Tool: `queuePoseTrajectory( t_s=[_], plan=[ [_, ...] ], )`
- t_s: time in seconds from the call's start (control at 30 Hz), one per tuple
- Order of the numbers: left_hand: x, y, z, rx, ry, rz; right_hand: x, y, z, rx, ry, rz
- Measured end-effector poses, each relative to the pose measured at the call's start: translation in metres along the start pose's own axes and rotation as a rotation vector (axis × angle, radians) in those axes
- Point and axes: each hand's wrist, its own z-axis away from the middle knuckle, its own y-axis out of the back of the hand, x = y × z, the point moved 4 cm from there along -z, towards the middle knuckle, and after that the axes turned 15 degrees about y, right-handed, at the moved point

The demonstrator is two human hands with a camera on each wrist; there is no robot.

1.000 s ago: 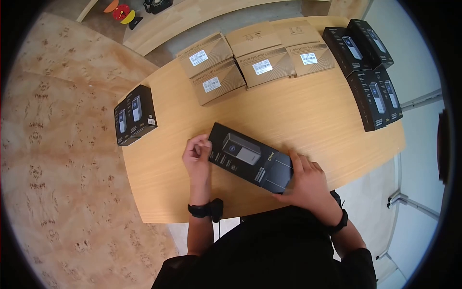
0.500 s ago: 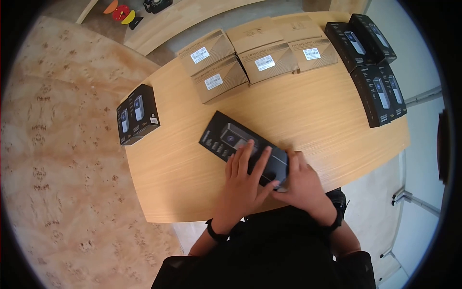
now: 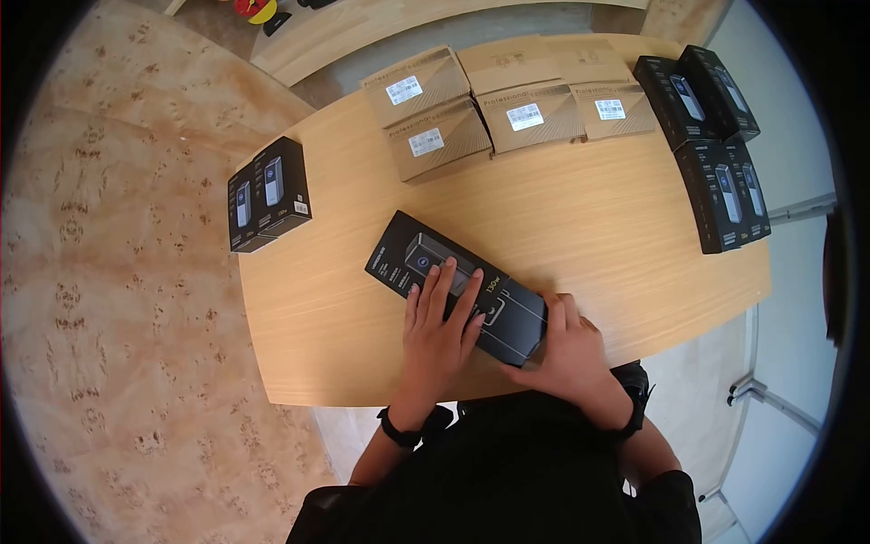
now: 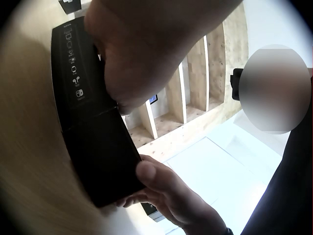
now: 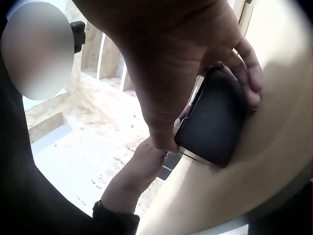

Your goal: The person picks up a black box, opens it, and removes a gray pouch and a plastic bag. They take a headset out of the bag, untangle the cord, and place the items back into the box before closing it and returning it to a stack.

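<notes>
A long black product box [image 3: 521, 326], printed with a picture of a grey device and "130W", lies slantwise on the wooden table [image 3: 335, 335] in the head view. Across its printed top rests my left hand [image 3: 435, 331], fingers extended and spread over the device picture. My right hand [image 3: 571, 354] grips the box's near right end, thumb on one side and fingers on the other. That dark end panel [image 5: 212, 117] shows between thumb and fingers in the right wrist view. White icons line the long side [image 4: 73, 63] of the box in the left wrist view.
Two black boxes [image 3: 269, 195] stand together at the table's left edge. Several brown cartons [image 3: 526, 118] with white labels sit in rows at the back. More black boxes [image 3: 720, 195] are grouped at the right edge.
My left hand has moved from the box's far left end onto its top, then slid slightly toward the left. The right hand stays at the near end.
</notes>
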Motion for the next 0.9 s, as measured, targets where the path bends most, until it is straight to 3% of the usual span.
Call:
queuePoseTrajectory(
  t_s=[0.13,0.4,0.6,0.73,0.83,0.9],
  plan=[
    [-0.002,-0.001,-0.001,0.002,-0.007,-0.007,0.012,0.018,0.026,-0.004,0.056,0.038],
    [-0.014,0.002,-0.001,0.035,0.032,0.002,0.036,0.057,0.071,-0.039,-0.044,-0.003],
    [-0.054,0.028,-0.010,-0.094,-0.020,0.069,0.042,0.056,0.070,0.027,-0.168,0.006],
    [-0.090,0.067,-0.029,0.132,0.031,0.024,0.034,0.044,0.052,0.046,-0.155,-0.048],
    [-0.096,0.089,-0.036,0.446,0.236,0.005,0.029,0.041,0.041,0.031,-0.150,-0.059],
    [-0.093,0.081,-0.030,0.506,0.171,0.065,0.027,0.037,0.037,0.050,-0.114,-0.014]
  ],
)
